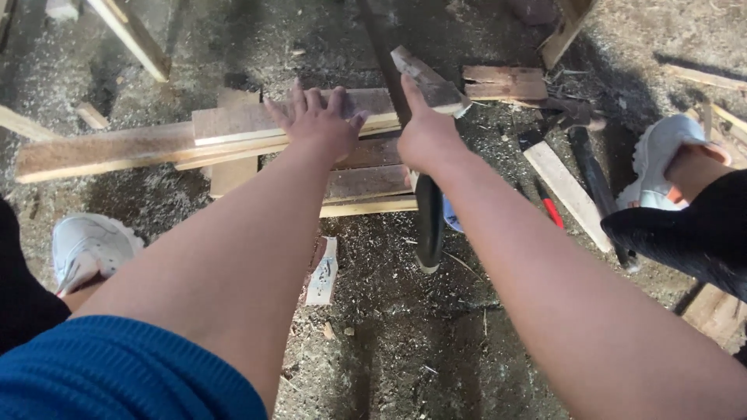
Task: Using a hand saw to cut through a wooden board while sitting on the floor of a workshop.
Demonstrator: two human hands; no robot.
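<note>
Here, right hand (426,140) gripping upright hammer (428,222), left hand (317,120) flat on crosswise plank (117,152).

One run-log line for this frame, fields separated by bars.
left hand: flat on pale wooden planks | right hand: gripping black-handled tool, head hidden | ground: sawdust-covered floor

The person wears a blue knit sleeve (117,369) at lower left, dark trousers (685,233), and white sneakers (89,245).
</note>
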